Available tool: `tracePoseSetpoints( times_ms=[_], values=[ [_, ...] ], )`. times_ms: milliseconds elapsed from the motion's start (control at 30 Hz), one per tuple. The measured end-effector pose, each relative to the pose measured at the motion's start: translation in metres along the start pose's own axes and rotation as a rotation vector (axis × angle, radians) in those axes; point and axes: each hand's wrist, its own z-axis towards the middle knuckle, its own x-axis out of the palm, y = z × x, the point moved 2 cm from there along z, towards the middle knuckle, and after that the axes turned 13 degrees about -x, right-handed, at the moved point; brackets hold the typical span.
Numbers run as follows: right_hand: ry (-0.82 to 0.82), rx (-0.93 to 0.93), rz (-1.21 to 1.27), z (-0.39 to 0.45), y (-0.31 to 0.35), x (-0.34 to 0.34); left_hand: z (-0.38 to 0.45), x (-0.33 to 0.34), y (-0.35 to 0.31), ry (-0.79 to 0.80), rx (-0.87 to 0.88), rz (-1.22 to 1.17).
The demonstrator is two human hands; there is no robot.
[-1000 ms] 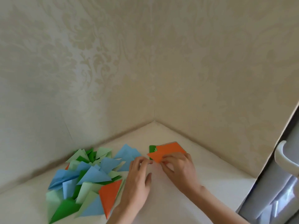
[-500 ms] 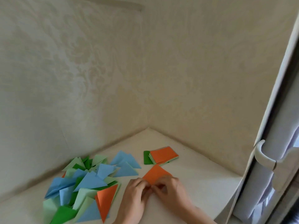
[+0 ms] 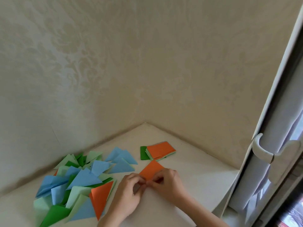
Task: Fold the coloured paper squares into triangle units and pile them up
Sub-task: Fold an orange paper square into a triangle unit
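An orange paper square (image 3: 151,171) lies on the counter (image 3: 193,176) just in front of the stack of unfolded squares (image 3: 159,151); the left hand (image 3: 129,192) and right hand (image 3: 166,182) meet at its near corner, fingers curled and pinching it; the pile of folded triangles (image 3: 78,182) lies to the left.
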Motion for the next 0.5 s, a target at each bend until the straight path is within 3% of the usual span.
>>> tracePoseSetpoints(
  times_ms=[500],
  values=[
    [-0.036,0.01,0.016,-0.0006,-0.0031,0.0003,0.0033,0.0003,-0.0045,0.018,-0.11,-0.023]
  ],
)
